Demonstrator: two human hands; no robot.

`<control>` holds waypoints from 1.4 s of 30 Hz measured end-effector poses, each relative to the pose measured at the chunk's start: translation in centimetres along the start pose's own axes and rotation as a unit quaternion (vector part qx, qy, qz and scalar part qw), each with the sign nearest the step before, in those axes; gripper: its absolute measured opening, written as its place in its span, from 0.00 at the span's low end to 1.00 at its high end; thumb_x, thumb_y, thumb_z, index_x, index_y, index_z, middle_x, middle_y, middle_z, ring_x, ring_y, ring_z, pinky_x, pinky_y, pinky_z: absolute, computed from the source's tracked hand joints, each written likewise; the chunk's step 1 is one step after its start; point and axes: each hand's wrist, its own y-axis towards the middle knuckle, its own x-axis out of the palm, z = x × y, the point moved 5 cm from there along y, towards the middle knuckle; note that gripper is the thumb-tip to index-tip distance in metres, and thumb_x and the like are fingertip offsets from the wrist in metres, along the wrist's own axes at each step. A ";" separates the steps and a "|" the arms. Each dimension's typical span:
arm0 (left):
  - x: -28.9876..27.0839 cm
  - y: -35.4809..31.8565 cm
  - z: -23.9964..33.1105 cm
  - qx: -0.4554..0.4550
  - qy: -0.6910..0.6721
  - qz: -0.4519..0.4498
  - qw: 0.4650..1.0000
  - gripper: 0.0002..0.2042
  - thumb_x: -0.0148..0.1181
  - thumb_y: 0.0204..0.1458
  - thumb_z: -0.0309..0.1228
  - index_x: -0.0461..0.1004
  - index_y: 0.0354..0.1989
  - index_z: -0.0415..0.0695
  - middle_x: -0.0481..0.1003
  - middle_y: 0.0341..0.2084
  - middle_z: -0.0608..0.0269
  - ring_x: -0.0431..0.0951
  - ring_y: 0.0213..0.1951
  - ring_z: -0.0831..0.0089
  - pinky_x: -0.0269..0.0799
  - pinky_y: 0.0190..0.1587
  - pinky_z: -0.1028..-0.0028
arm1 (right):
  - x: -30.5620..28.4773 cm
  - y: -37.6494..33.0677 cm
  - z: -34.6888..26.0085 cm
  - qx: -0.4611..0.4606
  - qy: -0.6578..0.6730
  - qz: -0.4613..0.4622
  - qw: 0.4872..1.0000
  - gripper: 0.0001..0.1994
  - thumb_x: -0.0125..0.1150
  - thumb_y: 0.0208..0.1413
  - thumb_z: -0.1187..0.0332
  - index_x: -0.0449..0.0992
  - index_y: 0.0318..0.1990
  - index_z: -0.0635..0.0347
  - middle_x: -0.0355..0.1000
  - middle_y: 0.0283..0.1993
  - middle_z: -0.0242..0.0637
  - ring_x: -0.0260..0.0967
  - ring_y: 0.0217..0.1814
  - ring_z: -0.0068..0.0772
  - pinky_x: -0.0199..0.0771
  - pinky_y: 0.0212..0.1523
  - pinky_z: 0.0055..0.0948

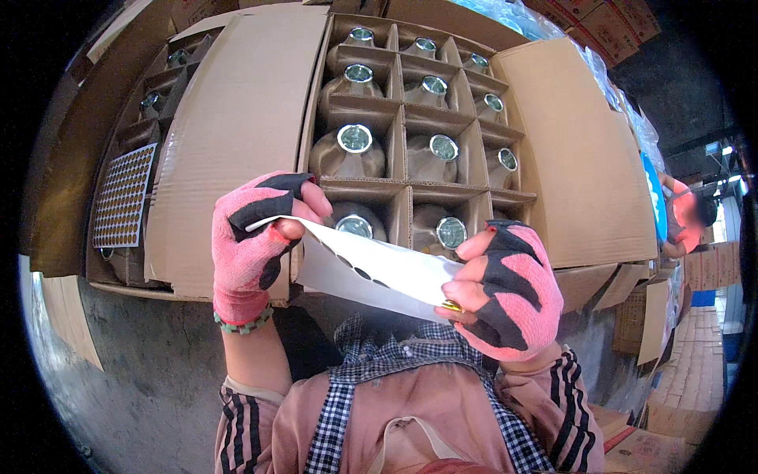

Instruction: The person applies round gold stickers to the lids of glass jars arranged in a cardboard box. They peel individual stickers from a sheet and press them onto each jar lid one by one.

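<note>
My left hand (254, 241), in a pink and black fingerless glove, pinches the left end of a white sticker sheet (395, 262). The sheet is bent over, and a few dark round stickers show along its fold. My right hand (509, 294), gloved alike, has its fingers closed on the sheet's right end. A small shiny gold sticker (451, 306) shows at those fingertips. Both hands are above the near edge of an open cardboard box (572, 150). Clear glass bottles (354, 158) with round open mouths stand upright in its divided cells; the nearest row is partly hidden.
On the left, another divided carton (130, 268) holds more bottles, with a sheet of gold round stickers (125, 197) lying on it. A cardboard flap (237, 134) rises between the cartons. At the far right a person (687, 217) is beside stacked cartons (711, 265).
</note>
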 end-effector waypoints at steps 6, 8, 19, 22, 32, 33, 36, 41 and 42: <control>0.1 0.1 0.2 0.007 0.002 -0.012 1.000 0.15 0.60 0.37 0.38 0.74 0.20 0.35 0.72 0.22 0.54 0.71 0.27 0.67 0.65 0.31 0.74 | -0.1 0.1 -0.2 -0.007 0.017 0.011 1.000 0.16 0.64 0.24 0.75 0.72 0.29 0.59 0.66 0.25 0.32 0.67 0.31 0.36 0.64 0.31 0.34; 0.1 0.1 0.1 0.011 -0.002 -0.015 1.000 0.15 0.60 0.37 0.38 0.74 0.21 0.35 0.72 0.23 0.54 0.71 0.27 0.67 0.65 0.31 0.74 | -0.2 0.1 -0.4 -0.007 0.001 0.024 1.000 0.14 0.64 0.25 0.76 0.72 0.27 0.58 0.67 0.25 0.31 0.67 0.30 0.35 0.64 0.31 0.33; 0.1 0.0 0.0 0.007 -0.015 -0.023 1.000 0.14 0.60 0.38 0.38 0.74 0.22 0.36 0.73 0.23 0.53 0.72 0.28 0.67 0.66 0.33 0.73 | -0.2 0.2 -0.5 -0.002 0.009 0.052 0.999 0.11 0.64 0.28 0.78 0.70 0.23 0.55 0.66 0.23 0.28 0.67 0.28 0.32 0.64 0.28 0.30; 0.1 0.0 -0.1 0.010 -0.008 -0.015 1.000 0.15 0.60 0.37 0.38 0.74 0.22 0.36 0.73 0.23 0.53 0.72 0.28 0.67 0.66 0.33 0.73 | -0.2 0.1 -0.5 0.003 0.012 0.055 0.998 0.12 0.64 0.28 0.78 0.71 0.24 0.55 0.66 0.23 0.28 0.67 0.28 0.32 0.64 0.28 0.30; 0.1 -0.1 -0.1 -0.010 -0.001 -0.009 1.000 0.15 0.60 0.37 0.38 0.74 0.21 0.35 0.73 0.23 0.53 0.72 0.28 0.67 0.66 0.33 0.73 | 0.1 -0.2 -0.5 -0.007 0.013 0.068 0.998 0.16 0.63 0.22 0.74 0.73 0.28 0.55 0.67 0.26 0.28 0.67 0.29 0.32 0.64 0.30 0.29; 0.2 0.0 -0.1 -0.009 -0.002 -0.010 1.000 0.15 0.60 0.37 0.38 0.74 0.21 0.35 0.73 0.23 0.53 0.72 0.28 0.67 0.66 0.32 0.73 | 0.0 -0.3 -0.4 -0.005 0.009 0.055 0.998 0.17 0.63 0.21 0.74 0.73 0.28 0.54 0.67 0.26 0.29 0.67 0.30 0.33 0.64 0.30 0.29; 0.4 0.1 0.1 0.001 -0.005 -0.027 1.000 0.14 0.59 0.37 0.38 0.74 0.21 0.35 0.73 0.23 0.54 0.72 0.28 0.67 0.66 0.32 0.73 | -0.2 0.0 -0.5 0.000 0.038 0.024 0.999 0.14 0.64 0.25 0.77 0.71 0.27 0.59 0.67 0.26 0.34 0.67 0.30 0.39 0.65 0.31 0.36; 0.3 -0.1 -0.1 -0.019 -0.016 -0.043 0.999 0.16 0.61 0.37 0.38 0.74 0.25 0.34 0.72 0.27 0.54 0.71 0.30 0.68 0.66 0.35 0.73 | -0.1 0.0 -0.3 0.008 0.050 0.047 0.998 0.14 0.63 0.26 0.77 0.71 0.27 0.58 0.67 0.27 0.35 0.67 0.30 0.39 0.65 0.33 0.36; 0.2 -0.1 -0.2 -0.020 -0.021 -0.055 0.998 0.17 0.61 0.36 0.38 0.73 0.28 0.33 0.72 0.29 0.54 0.71 0.31 0.68 0.66 0.36 0.73 | -0.1 -0.1 -0.2 0.011 0.054 0.051 0.997 0.15 0.64 0.25 0.76 0.72 0.29 0.58 0.67 0.28 0.34 0.67 0.31 0.38 0.65 0.33 0.35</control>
